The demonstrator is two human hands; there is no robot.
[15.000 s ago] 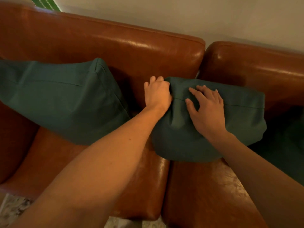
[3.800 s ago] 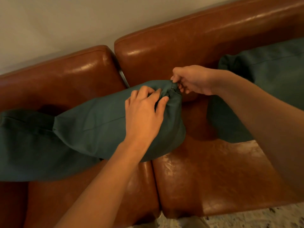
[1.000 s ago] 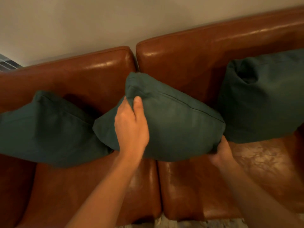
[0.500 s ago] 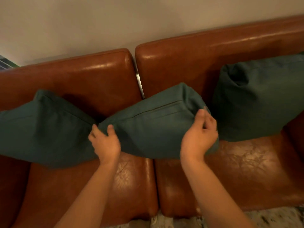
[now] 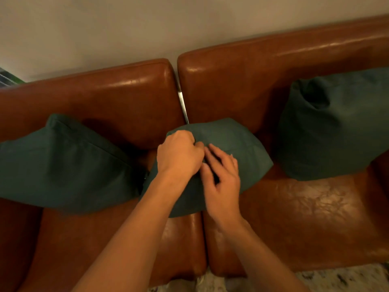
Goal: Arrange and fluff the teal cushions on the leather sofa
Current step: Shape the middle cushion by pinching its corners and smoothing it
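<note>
- We are shaping the middle cushion [image 5: 235, 144], which lies slumped over the seam of the leather sofa [image 5: 294, 218]
- Our left hand [image 5: 179, 154] bunches its fabric in curled fingers; our right hand [image 5: 223, 175] rests beside it, fingers loosely spread on the cover
- Next, we judge, it needs plumping and standing against the backrest
- The left cushion [image 5: 63, 165] crowds its edge; the right cushion [image 5: 336, 127] stands apart

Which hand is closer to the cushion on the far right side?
Right. The right hand rests on the middle cushion, on the side toward the right cushion. The left hand grips the middle cushion farther left.
</note>
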